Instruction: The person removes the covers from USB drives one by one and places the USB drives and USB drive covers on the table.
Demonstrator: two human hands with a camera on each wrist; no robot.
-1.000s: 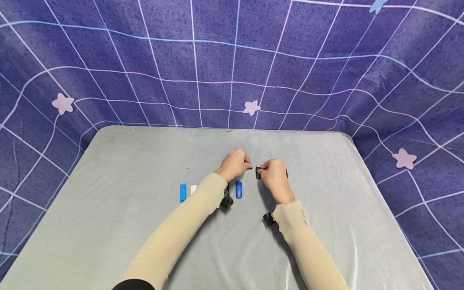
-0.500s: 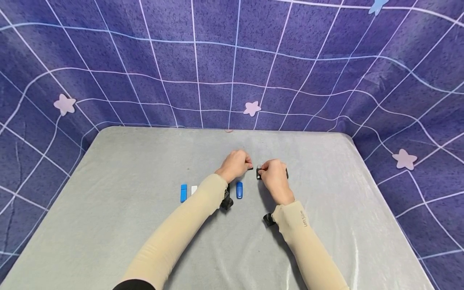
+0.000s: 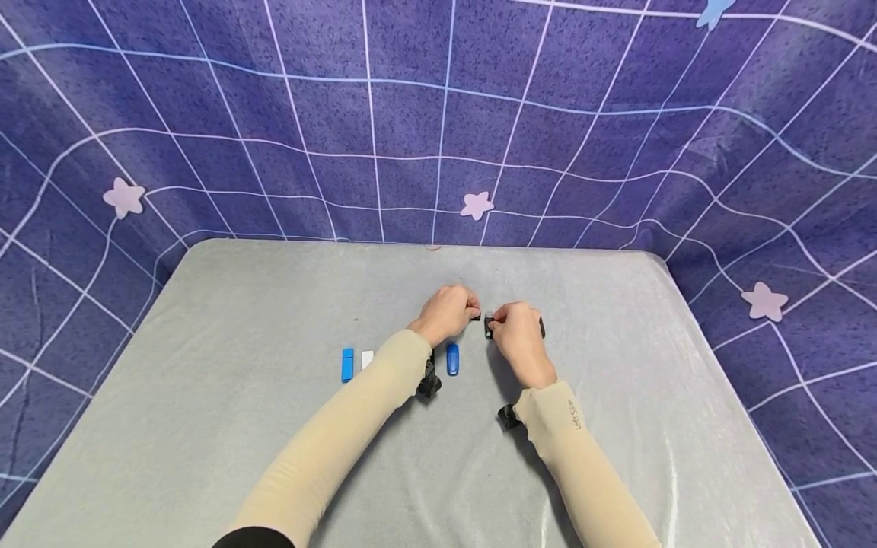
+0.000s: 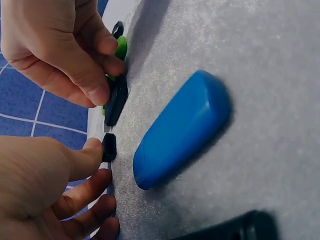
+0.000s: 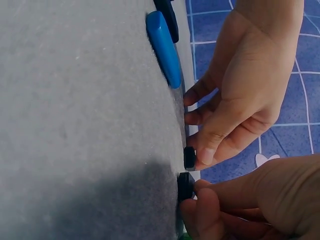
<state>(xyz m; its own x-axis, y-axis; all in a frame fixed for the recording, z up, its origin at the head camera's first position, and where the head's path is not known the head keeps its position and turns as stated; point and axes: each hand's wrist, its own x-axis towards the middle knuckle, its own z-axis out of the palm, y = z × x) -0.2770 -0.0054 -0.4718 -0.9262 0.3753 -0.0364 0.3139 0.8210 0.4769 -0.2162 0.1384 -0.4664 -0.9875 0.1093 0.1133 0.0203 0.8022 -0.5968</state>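
Observation:
In the left wrist view, my left hand (image 4: pixel 37 185) pinches a small black cap (image 4: pixel 109 147) between thumb and finger, its other fingers loosely bent. My right hand (image 3: pixel 518 331) pinches a black USB stick (image 4: pixel 116 102) low over the table; its metal plug end points away in the head view. Cap and stick lie close together, with a narrow gap visible between them. Nearer to me lies a dark blue USB stick (image 3: pixel 453 360), between the two forearms. Something bright green (image 4: pixel 121 48) and a dark piece show behind the right fingers, mostly hidden.
A light blue USB stick (image 3: pixel 347 365) and a small white piece (image 3: pixel 367 358), partly covered by the left sleeve, lie on the grey-covered table (image 3: pixel 274 304). A black object (image 4: pixel 240 227) lies by the left wrist. A patterned purple curtain (image 3: pixel 308 114) stands behind the table.
My left hand has shifted slightly right with the cap, nearer the black USB stick. My right hand has stayed almost still.

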